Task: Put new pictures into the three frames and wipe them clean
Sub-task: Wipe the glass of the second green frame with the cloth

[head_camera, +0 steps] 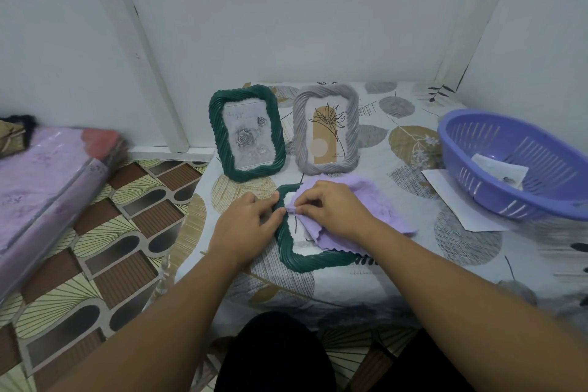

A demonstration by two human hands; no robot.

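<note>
A dark green frame point(305, 259) lies flat on the low table, partly covered by a lilac cloth point(337, 187). My right hand point(334, 207) pinches a fold of the cloth over the frame's glass. My left hand point(245, 226) rests on the frame's left edge, with its fingertips touching the rim. Behind them stand two frames with pictures in them: a dark green one point(246, 133) with a grey rose print and a grey one point(326, 129) with a line-drawn flower on tan shapes.
A purple plastic basket point(509, 165) with a paper in it sits at the right, over a white sheet point(458, 200). The table has a leaf-patterned cover point(413, 264). Folded bedding in plastic point(47, 187) lies on the patterned floor at the left.
</note>
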